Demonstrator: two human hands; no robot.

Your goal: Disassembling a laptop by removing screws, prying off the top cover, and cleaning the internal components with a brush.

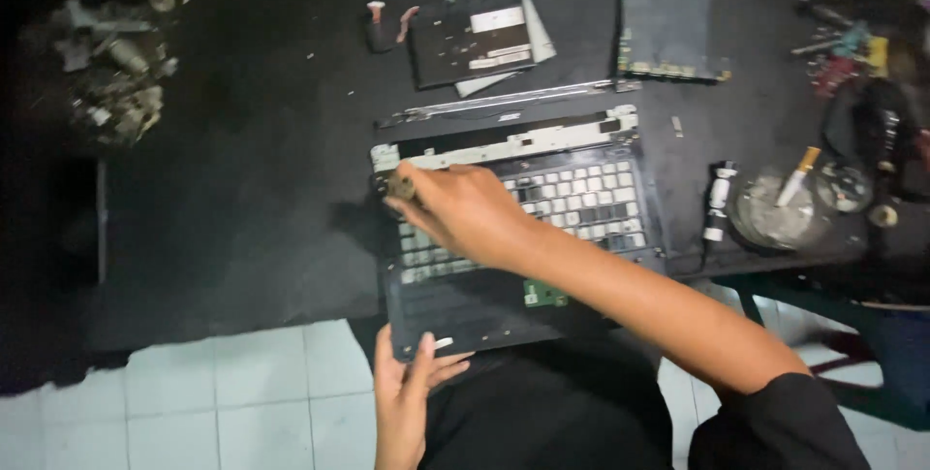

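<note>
Nearest the camera, the left hand (407, 388) grips the near edge of the dark, partly dismantled laptop base (484, 310), thumb on top and fingers curled beneath, apparently to brace it where it overhangs the black tabletop (242, 189) toward the person's lap. The base lies between the two hands; its pale grey keyboard (581, 203) has several keys missing, a bare metal strip shows along its far edge, and a small green circuit piece sits exposed on the palm rest, under the right forearm. The right hand (460, 208) reaches across the keyboard to the far left corner of the base, fingers pinched together on a small, brownish tool tip (400, 187); what it is exactly cannot be told.

Beyond the right hand lies a thin detached dark bezel strip (504, 102), then a flat black panel with white labels (472, 39), and further right a dark circuit board (668, 19). Well to the right of both hands stands a round glass ashtray (770, 213) with a cigarette resting on it. Far left of the hands sits a heap of grey scrap parts (116, 73). White floor tiles (232, 402) show beside the left hand.
</note>
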